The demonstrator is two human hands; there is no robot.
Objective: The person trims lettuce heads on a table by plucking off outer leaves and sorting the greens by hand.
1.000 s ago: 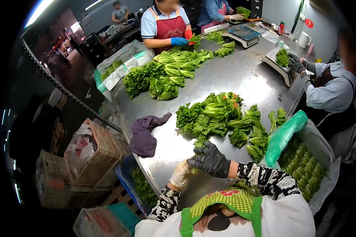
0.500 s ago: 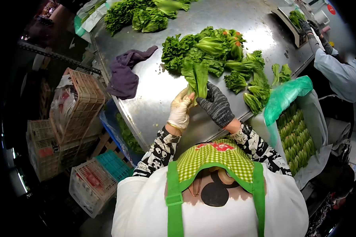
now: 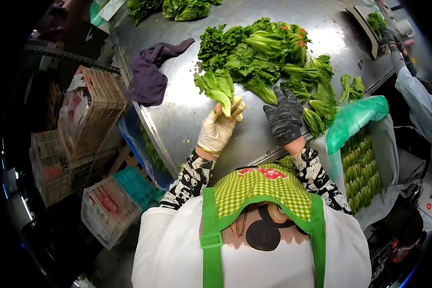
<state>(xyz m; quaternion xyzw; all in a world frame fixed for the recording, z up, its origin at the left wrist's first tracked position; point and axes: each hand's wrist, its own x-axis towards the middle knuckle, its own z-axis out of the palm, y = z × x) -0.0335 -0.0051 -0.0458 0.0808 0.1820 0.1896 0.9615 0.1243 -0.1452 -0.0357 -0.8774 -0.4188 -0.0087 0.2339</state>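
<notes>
My left hand (image 3: 221, 126), in a cream-coloured glove, pinches a pale green lettuce leaf (image 3: 215, 87) by its stem end, just above the metal table. My right hand (image 3: 286, 115) wears a dark grey knitted glove. Its fingers are spread and hold nothing, beside a lettuce (image 3: 261, 90) lying at the near edge of the pile. The pile of leafy lettuce (image 3: 254, 62) lies beyond both hands, and several stems in it have orange-red ends. Smaller lettuces (image 3: 317, 113) lie just right of my right hand.
On the metal table (image 3: 177, 120) a purple cloth (image 3: 148, 74) lies at left. A lined crate (image 3: 362, 168) of packed greens, with green plastic (image 3: 355, 122), stands at right. Stacked plastic crates (image 3: 93, 115) are at left. At far right, a co-worker's gloved hands (image 3: 393, 41) are near a scale (image 3: 367, 29).
My right hand has let go of the lettuce and moved right, its fingers spreading. My left hand keeps its hold, the leaf now further left and tilted. The view has shifted slightly.
</notes>
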